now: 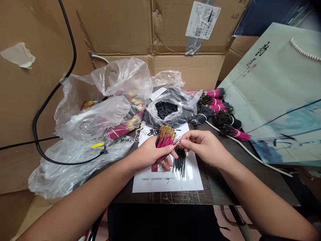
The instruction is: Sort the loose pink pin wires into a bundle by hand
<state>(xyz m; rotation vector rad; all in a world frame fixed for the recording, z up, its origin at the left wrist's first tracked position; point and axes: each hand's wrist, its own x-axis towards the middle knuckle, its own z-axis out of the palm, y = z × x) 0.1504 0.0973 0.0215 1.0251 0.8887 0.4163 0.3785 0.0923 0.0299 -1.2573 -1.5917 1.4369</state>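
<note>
A bundle of pink and black wires [165,136] with gold-coloured tips fanning upward is wrapped in my left hand [152,150]. My right hand [200,145] pinches at the right side of that bundle, thumb against forefinger, near the tip of one wire; what exactly lies between the fingertips is too small to make out. Below the hands, several loose black wires [179,164] rest on a white printed sheet [168,185]. Just beyond the bundle, small black tube pieces [165,109] fill an open clear plastic bag [187,112].
Clear plastic bags [97,113] with more wires lie at the left. Tied wire bundles [218,107] are piled at the right, beside a white cable [248,150] and a large paper bag [283,90]. Cardboard [120,30] walls the back. A black cable [37,127] loops at left.
</note>
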